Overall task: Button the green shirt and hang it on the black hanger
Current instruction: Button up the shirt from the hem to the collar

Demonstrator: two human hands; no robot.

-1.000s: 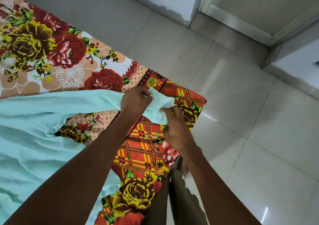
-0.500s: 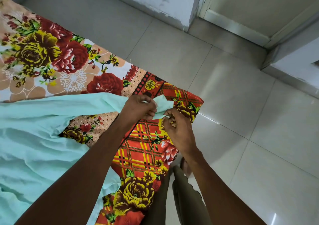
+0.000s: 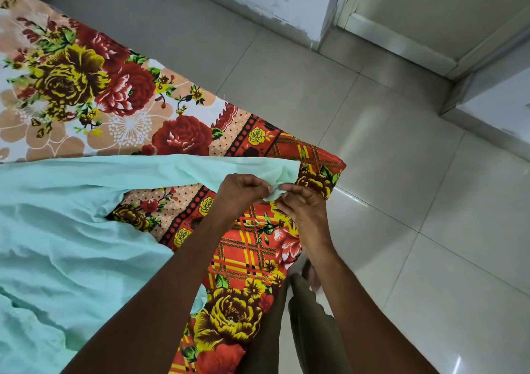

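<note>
Covering most of the lower left, the bed (image 3: 120, 107) wears a floral sheet, red and yellow roses with a plaid border; its corner juts toward the tiled floor (image 3: 415, 201). Bed serves as the work surface, so the garment's weight is carried and both hands stay free for fine work.

Green shirt (image 3: 57, 230) lies spread and rumpled across the bed, body toward the bed's left side, one long strip of it running out to the bed's corner. That strip looks like a sleeve, its end near the corner; judgement only, the folds hide the seams.

Left hand (image 3: 243, 191) and right hand (image 3: 308, 213) meet at the end of the strip, just inside the bed's corner. Both pinch the pale cloth between thumb and fingertips (image 3: 284, 186), knuckles facing each other, tips nearly touching. Held so, the two hands likely bring a button and its hole together, one steadying each edge. The button itself is too small to make out.

Judged stage: buttoning in hand, probably a cuff; hanging not yet begun. No black hanger in view.

Beside the bed's corner, on the floor, a trouser leg (image 3: 312, 325) and part of a bare foot (image 3: 311, 276) show the person standing close against the bed.
</note>
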